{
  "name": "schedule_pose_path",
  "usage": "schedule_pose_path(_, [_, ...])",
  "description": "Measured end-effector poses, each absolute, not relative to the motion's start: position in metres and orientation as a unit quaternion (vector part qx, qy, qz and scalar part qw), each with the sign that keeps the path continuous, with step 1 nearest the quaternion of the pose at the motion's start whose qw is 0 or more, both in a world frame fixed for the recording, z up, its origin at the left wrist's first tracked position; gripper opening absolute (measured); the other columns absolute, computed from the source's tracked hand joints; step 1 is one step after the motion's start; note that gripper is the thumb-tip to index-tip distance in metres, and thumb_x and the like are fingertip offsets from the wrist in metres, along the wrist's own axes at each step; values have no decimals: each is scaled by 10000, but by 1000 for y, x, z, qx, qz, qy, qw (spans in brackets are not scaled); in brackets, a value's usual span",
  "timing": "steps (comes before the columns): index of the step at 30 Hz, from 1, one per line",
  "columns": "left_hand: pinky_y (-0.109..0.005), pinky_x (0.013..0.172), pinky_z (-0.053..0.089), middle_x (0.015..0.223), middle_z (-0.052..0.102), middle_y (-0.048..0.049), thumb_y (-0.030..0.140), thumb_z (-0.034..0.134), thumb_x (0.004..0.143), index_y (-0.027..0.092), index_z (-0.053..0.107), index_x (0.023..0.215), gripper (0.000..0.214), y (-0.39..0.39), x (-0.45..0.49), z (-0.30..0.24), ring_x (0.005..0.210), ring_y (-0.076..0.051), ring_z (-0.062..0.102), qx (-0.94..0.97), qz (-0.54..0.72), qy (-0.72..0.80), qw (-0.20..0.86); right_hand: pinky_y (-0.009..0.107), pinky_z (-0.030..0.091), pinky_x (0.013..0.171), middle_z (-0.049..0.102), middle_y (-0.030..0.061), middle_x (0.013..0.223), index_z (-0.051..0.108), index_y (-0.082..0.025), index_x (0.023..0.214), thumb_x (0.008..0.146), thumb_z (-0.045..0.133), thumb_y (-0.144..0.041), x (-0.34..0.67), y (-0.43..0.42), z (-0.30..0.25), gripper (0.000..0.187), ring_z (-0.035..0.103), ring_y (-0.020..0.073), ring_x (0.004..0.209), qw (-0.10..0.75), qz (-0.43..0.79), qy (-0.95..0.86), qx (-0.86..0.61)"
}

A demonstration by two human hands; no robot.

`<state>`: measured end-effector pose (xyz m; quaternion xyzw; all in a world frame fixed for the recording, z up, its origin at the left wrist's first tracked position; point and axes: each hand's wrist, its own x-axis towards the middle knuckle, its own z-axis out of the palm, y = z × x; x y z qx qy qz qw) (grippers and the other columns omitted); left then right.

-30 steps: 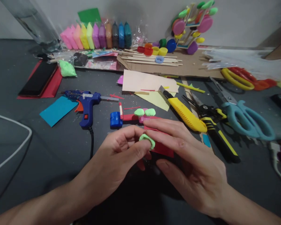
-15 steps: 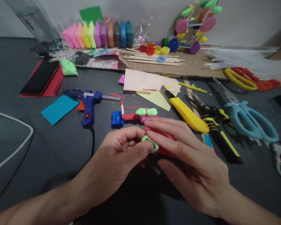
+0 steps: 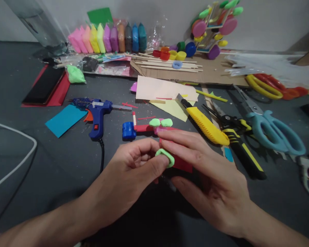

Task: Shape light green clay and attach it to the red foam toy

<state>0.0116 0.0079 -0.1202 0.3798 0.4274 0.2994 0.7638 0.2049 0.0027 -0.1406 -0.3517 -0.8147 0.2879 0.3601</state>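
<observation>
My left hand (image 3: pixel 126 178) and my right hand (image 3: pixel 208 178) meet low in the middle over a dark table. Between my left thumb and my right forefinger sits a small flat piece of light green clay (image 3: pixel 165 157), pinched from both sides. Under my right fingers lies a red paper piece (image 3: pixel 181 163). Just beyond the hands stands a small model (image 3: pixel 144 127) made of a blue bottle cap, a red bar and two green clay blobs.
A blue glue gun (image 3: pixel 96 111) lies left of the model, its cord running toward me. A yellow utility knife (image 3: pixel 207 124), black-yellow pliers (image 3: pixel 237 137) and teal scissors (image 3: pixel 270 130) lie right. Clay packets (image 3: pixel 108 37), sticks, caps and a cap-and-stick structure (image 3: pixel 212 25) line the back.
The hands stay in nearly the same place. The green clay piece has shifted slightly between the fingertips as they work it.
</observation>
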Motion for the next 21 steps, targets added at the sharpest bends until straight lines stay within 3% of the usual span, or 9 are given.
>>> schedule_pose_path(13, [-187, 695, 409, 853, 628, 65, 200, 607, 966, 274, 764, 992, 175, 7, 11, -121, 789, -81, 503, 413, 273, 404, 769, 361, 507, 1093, 639, 91, 1350, 619, -183, 1245, 923, 703, -149, 204, 3, -143, 334, 591, 205, 1288, 380, 270, -819, -335])
schedule_pose_path(21, [-214, 748, 417, 839, 626, 42, 231, 604, 959, 231, 753, 932, 151, 7, 14, -127, 808, -100, 515, 370, 293, 387, 792, 360, 520, 1082, 649, 91, 1329, 585, -203, 1277, 935, 670, -144, 201, 1, -144, 357, 608, 200, 1271, 376, 236, -819, -363])
